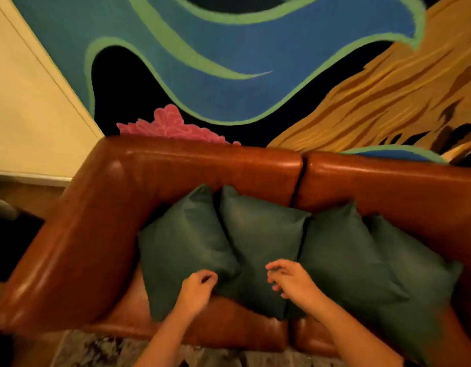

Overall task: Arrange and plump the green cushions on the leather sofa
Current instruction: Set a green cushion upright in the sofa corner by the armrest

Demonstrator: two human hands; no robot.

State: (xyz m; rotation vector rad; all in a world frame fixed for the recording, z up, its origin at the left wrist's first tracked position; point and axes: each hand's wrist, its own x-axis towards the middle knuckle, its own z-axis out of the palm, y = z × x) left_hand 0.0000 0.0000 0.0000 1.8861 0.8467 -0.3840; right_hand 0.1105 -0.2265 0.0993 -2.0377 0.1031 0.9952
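Observation:
Several dark green cushions lean in a row against the back of the brown leather sofa (pixel 160 165). The leftmost cushion (pixel 181 242) overlaps the second cushion (pixel 258 239); a third cushion (pixel 343 255) and a further one (pixel 414 282) follow to the right. My left hand (pixel 197 287) hovers over the lower corner of the leftmost cushion, fingers curled loosely and holding nothing. My right hand (pixel 290 279) hovers over the lower part of the second cushion, fingers spread and bent, empty.
The sofa's left armrest (pixel 65 250) runs down the left side. A large painted mural (pixel 229 62) in blue, green, pink and ochre fills the wall behind. A patterned rug (pixel 102 350) lies in front of the seat. A cream wall panel (pixel 30 102) stands at left.

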